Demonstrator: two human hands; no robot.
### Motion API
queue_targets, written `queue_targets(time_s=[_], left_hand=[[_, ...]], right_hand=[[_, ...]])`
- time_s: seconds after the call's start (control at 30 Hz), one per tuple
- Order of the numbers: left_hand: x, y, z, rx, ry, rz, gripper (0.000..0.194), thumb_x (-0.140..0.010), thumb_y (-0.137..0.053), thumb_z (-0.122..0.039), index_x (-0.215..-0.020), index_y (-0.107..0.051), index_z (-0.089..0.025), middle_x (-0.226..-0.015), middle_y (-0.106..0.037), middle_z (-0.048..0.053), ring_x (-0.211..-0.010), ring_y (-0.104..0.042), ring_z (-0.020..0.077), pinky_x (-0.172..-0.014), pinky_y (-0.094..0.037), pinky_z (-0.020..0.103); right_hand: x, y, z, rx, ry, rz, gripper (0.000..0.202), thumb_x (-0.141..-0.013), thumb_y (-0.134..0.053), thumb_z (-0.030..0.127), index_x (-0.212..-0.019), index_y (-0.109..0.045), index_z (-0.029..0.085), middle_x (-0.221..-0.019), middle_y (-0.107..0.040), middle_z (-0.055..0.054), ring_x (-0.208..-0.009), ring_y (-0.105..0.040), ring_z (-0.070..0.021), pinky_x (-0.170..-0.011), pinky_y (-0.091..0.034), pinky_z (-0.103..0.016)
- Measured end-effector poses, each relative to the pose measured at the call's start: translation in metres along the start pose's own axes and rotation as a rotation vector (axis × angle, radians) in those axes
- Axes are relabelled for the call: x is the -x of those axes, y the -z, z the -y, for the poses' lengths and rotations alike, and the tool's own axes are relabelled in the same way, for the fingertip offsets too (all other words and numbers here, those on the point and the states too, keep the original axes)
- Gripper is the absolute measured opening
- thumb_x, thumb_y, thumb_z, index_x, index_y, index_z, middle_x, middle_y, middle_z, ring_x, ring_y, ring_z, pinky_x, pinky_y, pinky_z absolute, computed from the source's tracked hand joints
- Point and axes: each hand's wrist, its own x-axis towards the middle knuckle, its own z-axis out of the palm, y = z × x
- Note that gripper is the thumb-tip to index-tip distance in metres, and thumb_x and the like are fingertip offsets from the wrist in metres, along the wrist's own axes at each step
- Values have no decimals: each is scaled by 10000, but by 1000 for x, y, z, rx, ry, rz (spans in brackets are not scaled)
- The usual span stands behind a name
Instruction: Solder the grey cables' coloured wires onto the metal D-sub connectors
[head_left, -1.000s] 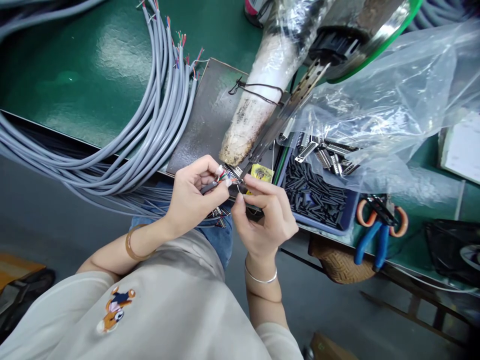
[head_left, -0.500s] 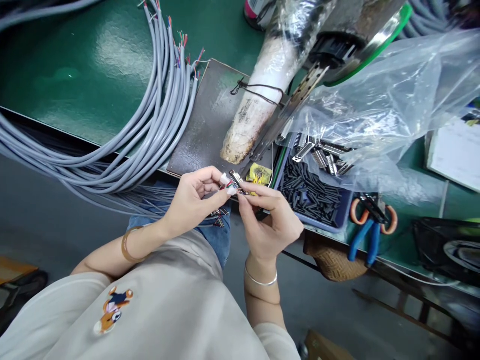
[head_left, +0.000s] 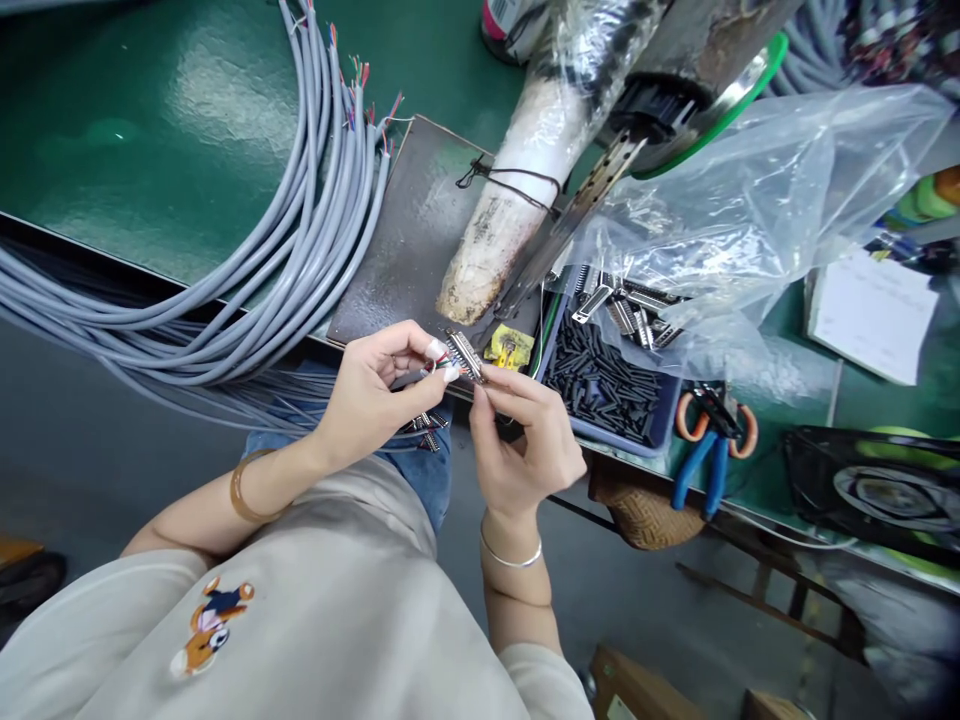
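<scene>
My left hand (head_left: 382, 385) pinches a few thin coloured wires (head_left: 441, 362) at the end of a cable, between thumb and forefinger. White coverings show on those two fingertips. The wires meet the pin side of a metal D-sub connector (head_left: 466, 356), held tilted at the table's edge. My right hand (head_left: 521, 430) grips the connector's lower end between thumb and fingers. Whether every wire is joined to a pin is too small to tell. Below my left hand, several wired connectors (head_left: 429, 428) hang by my lap. A yellow sponge piece (head_left: 510, 346) lies just beyond the connector.
Grey cables (head_left: 300, 230) sweep across the left. A plastic-wrapped tube (head_left: 495, 210) slants over a dark board (head_left: 397, 240). At right stand a blue bin (head_left: 551, 385) with black sleeves (head_left: 600, 385) and connectors (head_left: 626, 310), a clear bag (head_left: 765, 190), pliers (head_left: 701, 470) and white paper (head_left: 870, 315).
The view has shifted a little, so the bench items sit slightly further left. The connector has turned in my fingers and shows more of its metal face. Both hands keep their pinch.
</scene>
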Motion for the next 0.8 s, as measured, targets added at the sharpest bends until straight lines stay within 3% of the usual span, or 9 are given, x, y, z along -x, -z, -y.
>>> queue_targets(time_s=[0.3,0.8], left_hand=[[-5,-8,-1,-136,-142,-68,123,-743,-748,-129,-752,-633,-171,-732,-668,-5,-652,-608,91,-595,-492,185],[-7,-11,-1,-156,-183,-76,164,-772,-802,-187,-765,-639,-181,-724,-623,-13,-583,-525,72,-510,-434,184]], right_hand=[[-8,-6,-1,-42,-34,-12,192,-861,-741,67,-932,-663,227,-1020,-805,-28,-907,-775,-156,-816,-648,-309],[-18,-5,1,-13,-37,-28,206,-833,-787,76,-942,-703,230,-990,-806,-3,-879,-774,-139,-817,-644,-275]])
